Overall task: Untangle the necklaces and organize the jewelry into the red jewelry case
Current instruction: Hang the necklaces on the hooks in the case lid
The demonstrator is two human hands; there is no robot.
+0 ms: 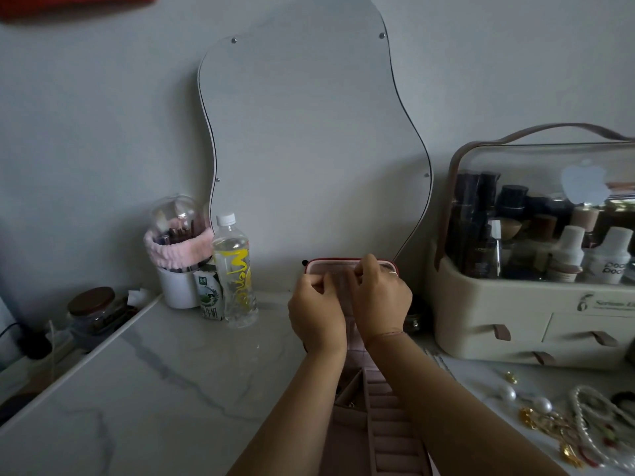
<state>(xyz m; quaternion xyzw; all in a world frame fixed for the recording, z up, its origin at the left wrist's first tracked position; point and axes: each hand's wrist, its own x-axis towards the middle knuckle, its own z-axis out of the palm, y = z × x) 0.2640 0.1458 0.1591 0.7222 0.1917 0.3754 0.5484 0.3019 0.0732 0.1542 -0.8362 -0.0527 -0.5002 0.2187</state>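
The red jewelry case (347,262) lies open on the marble table, its lid upright against the mirror and its pink lining with ring rolls (388,417) stretching toward me. My left hand (318,310) and my right hand (379,297) are both at the lid's inner pocket, fingers curled against it; what they pinch there is hidden. A ring sits on my right hand. A heap of tangled jewelry (563,424), with pearl strands, gold pieces and pearl earrings, lies at the lower right of the table.
A wavy mirror (309,149) leans on the wall behind the case. A water bottle (235,269), a milk carton (209,293) and a brush holder (177,249) stand to the left. A cream cosmetics organizer (536,304) stands on the right.
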